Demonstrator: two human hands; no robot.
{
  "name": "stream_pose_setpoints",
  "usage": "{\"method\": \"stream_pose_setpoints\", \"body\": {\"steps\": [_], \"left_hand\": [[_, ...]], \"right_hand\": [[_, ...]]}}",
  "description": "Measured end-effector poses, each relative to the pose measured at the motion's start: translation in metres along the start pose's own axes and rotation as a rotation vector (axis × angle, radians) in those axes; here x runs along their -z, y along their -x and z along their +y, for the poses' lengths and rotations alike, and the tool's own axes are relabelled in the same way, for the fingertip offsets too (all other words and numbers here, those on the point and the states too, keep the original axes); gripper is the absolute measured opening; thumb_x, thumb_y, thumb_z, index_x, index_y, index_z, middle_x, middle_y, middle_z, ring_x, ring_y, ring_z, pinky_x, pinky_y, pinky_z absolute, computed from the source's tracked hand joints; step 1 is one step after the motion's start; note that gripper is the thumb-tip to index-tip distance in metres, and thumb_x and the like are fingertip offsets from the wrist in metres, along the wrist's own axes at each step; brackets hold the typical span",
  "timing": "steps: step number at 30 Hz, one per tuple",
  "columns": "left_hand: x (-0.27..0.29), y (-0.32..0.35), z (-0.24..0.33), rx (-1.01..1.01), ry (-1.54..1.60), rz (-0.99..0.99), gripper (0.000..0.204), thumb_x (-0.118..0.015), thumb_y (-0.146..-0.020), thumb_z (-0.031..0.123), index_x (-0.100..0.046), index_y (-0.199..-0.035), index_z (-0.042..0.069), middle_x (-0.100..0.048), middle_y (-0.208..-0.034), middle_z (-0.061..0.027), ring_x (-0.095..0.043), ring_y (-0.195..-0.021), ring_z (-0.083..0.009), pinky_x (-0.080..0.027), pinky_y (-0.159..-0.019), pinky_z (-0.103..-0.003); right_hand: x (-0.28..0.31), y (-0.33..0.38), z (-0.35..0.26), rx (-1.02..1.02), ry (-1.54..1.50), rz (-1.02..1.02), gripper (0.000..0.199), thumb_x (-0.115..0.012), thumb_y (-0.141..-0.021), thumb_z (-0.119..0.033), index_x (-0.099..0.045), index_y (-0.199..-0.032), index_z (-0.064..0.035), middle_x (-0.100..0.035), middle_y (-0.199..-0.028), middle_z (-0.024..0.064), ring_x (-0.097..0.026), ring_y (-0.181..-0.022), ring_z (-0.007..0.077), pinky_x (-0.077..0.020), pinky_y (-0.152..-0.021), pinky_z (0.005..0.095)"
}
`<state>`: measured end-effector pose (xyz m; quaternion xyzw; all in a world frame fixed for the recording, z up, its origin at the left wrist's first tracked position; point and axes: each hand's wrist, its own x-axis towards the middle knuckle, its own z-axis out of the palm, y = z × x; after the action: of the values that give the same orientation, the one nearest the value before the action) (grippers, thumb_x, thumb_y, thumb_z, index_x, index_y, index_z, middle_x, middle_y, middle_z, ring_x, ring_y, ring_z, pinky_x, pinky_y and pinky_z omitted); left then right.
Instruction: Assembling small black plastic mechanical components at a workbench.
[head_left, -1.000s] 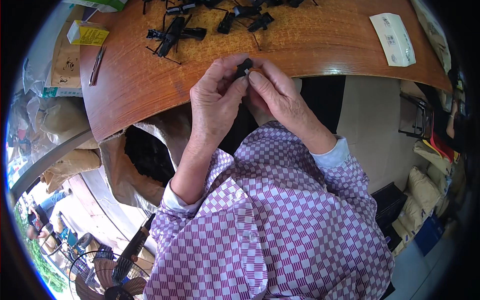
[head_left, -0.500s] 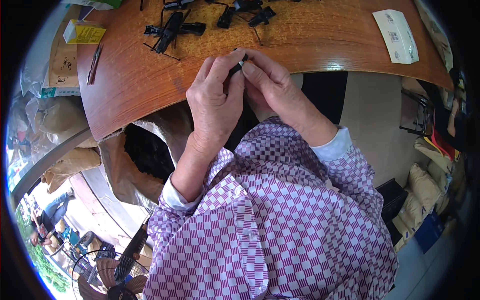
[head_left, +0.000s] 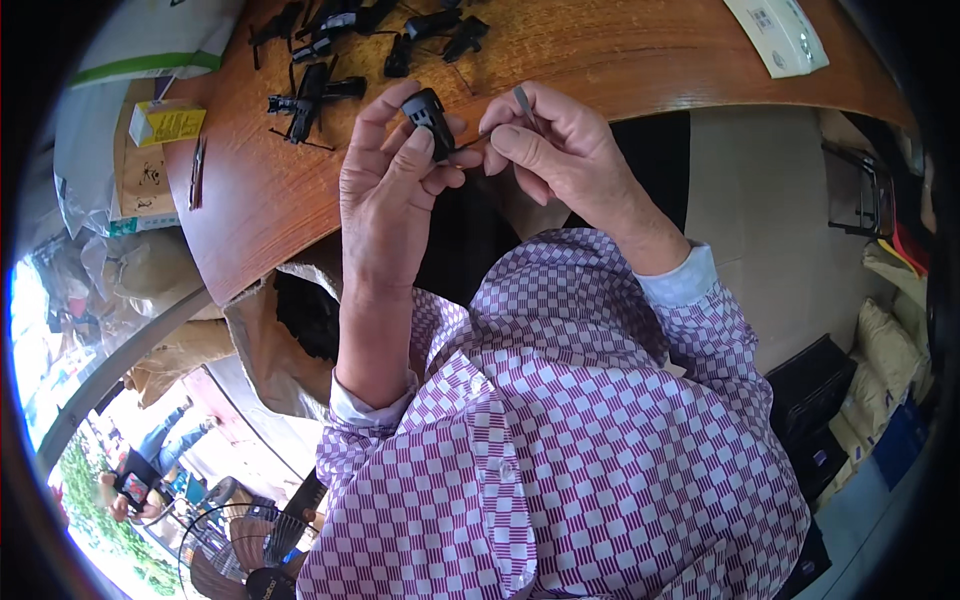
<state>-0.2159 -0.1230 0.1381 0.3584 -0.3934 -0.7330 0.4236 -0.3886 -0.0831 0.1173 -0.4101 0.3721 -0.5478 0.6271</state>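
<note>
Both hands work above the wooden table (head_left: 620,60) edge: my left hand (head_left: 390,190) pinches a small black plastic part (head_left: 428,108) between thumb and fingertips. At three o'clock of it, my right hand (head_left: 560,160) nips a thin grey pin (head_left: 524,102), fingers curled.

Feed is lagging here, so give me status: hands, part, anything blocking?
Left hand shut on small black plastic part. Right hand pinching thin grey pin beside it. Both above wooden table edge. Nothing between them.
</note>
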Motion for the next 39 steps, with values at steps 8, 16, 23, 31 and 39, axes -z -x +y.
{"method": "stream_pose_setpoints", "body": {"steps": [8, 16, 23, 31, 39], "left_hand": [[-0.013, 0.005, -0.002, 0.139, 0.045, -0.173, 0.036, -0.052, -0.092, 0.004, -0.047, -0.128, 0.003, -0.062, -0.1, -0.0102, -0.065, -0.076, -0.0172, -0.052, -0.063, -0.022], [-0.011, 0.01, -0.003, 0.022, -0.558, -0.17, 0.042, -0.056, -0.086, -0.005, -0.048, -0.126, 0.003, -0.061, -0.093, -0.0054, -0.062, -0.073, -0.0102, -0.049, -0.062, -0.02], [0.005, 0.007, -0.009, -0.021, -0.575, -0.049, 0.037, -0.056, -0.086, -0.005, -0.046, -0.12, 0.004, -0.059, -0.088, -0.0066, -0.061, -0.071, -0.0096, -0.051, -0.063, -0.022], [0.021, 0.005, -0.012, -0.02, -0.523, -0.057, 0.031, -0.055, -0.086, -0.005, -0.044, -0.114, 0.004, -0.058, -0.086, -0.0066, -0.062, -0.071, -0.0104, -0.051, -0.061, -0.024], [0.018, 0.007, -0.015, -0.053, -0.637, 0.047, 0.033, -0.056, -0.082, -0.005, -0.043, -0.112, 0.002, -0.059, -0.083, -0.0093, -0.06, -0.07, -0.012, -0.051, -0.061, -0.027]], "right_hand": [[0.018, -0.004, 0.003, -0.145, -0.283, -0.124, 0.018, -0.063, -0.089, -0.018, -0.058, -0.101, -0.0048, -0.05, -0.066, -0.007, -0.039, -0.049, -0.003, -0.0275, -0.038, 0.0128], [0.009, -0.004, 0.01, -0.123, 0.034, -0.072, 0.012, -0.063, -0.09, -0.019, -0.057, -0.092, -0.0078, -0.045, -0.07, -0.0107, -0.041, -0.061, -0.0032, -0.0313, -0.05, 0.0142], [-0.01, -0.001, 0.011, -0.099, 0.389, -0.044, 0.025, -0.048, -0.098, -0.025, -0.056, -0.097, -0.0008, -0.051, -0.075, -0.0005, -0.05, -0.068, 0.0063, -0.0423, -0.06, 0.0213], [-0.024, -0.007, 0.023, -0.041, 0.498, -0.057, 0.026, -0.043, -0.1, -0.023, -0.054, -0.098, -0.0004, -0.053, -0.071, 0.0032, -0.054, -0.066, 0.0101, -0.0458, -0.058, 0.0241], [-0.029, -0.012, 0.017, -0.115, 0.567, -0.065, 0.021, -0.044, -0.099, -0.02, -0.053, -0.095, -0.0007, -0.051, -0.067, 0.003, -0.051, -0.06, 0.0094, -0.041, -0.052, 0.024]]}}
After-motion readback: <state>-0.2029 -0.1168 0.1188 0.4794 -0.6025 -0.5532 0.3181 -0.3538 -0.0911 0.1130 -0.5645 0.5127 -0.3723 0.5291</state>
